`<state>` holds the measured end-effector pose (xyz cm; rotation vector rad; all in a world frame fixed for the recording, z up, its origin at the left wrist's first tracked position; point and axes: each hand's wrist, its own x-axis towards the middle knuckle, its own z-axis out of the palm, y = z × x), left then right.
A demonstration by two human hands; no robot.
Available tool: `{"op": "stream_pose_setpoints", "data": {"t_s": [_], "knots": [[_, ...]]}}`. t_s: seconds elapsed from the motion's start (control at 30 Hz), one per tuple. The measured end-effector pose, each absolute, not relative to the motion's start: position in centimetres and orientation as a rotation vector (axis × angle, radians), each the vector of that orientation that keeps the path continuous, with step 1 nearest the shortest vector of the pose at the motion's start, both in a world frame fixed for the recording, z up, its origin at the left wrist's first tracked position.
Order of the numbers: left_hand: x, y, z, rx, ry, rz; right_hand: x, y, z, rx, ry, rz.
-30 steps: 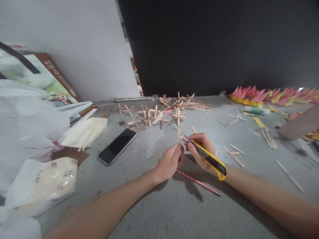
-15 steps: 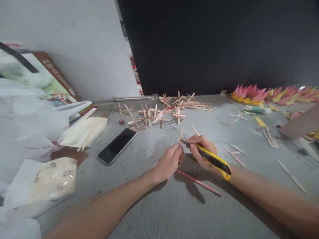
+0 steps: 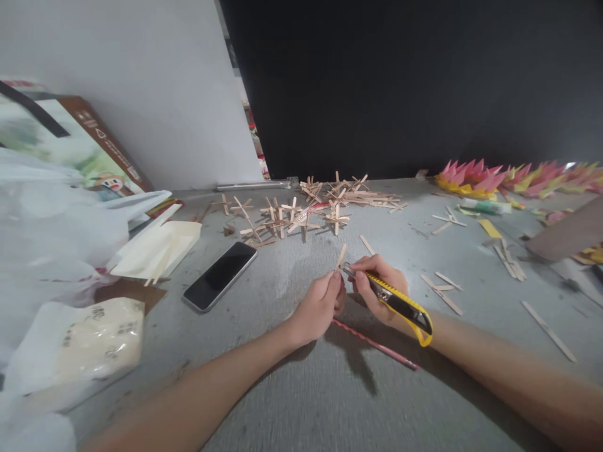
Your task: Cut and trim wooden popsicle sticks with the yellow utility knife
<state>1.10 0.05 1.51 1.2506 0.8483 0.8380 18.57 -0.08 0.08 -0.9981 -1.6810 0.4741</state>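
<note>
My left hand (image 3: pixel 319 306) is closed round a wooden craft stick (image 3: pixel 342 253), whose upper end sticks up past the fingers. Gripped in my right hand (image 3: pixel 382 287) is a yellow and black utility knife (image 3: pixel 400 303). Its metal tip points left and lies close against the stick, just above my left fingers; whether the blade touches the wood I cannot tell. Below both hands a red pencil (image 3: pixel 377 344) lies on the grey table (image 3: pixel 292 402). Another loose craft stick (image 3: pixel 367 245) lies just beyond my right hand.
Crossed craft sticks (image 3: pixel 306 216) are piled at the back. A smartphone (image 3: pixel 220 276) lies left, near a paper tray (image 3: pixel 176 248), a plastic bag (image 3: pixel 51 220) and a wrapped packet (image 3: pixel 106 336). At right are loose sticks (image 3: pixel 549 331), a glue stick (image 3: pixel 485 206) and pink-yellow folded paper (image 3: pixel 471 180).
My right hand and the utility knife have shifted slightly left, with the knife's tip nearer the craft stick. My left hand stays almost still, still gripping the stick.
</note>
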Motion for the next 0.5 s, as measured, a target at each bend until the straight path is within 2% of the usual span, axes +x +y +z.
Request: {"op": "stream_pose_setpoints", "data": {"t_s": [0.5], "knots": [[1.24,0.12,1.54,1.218,0.853,0.892,17.55,-0.87,0.99,-1.018,-1.514,0.657]]}}
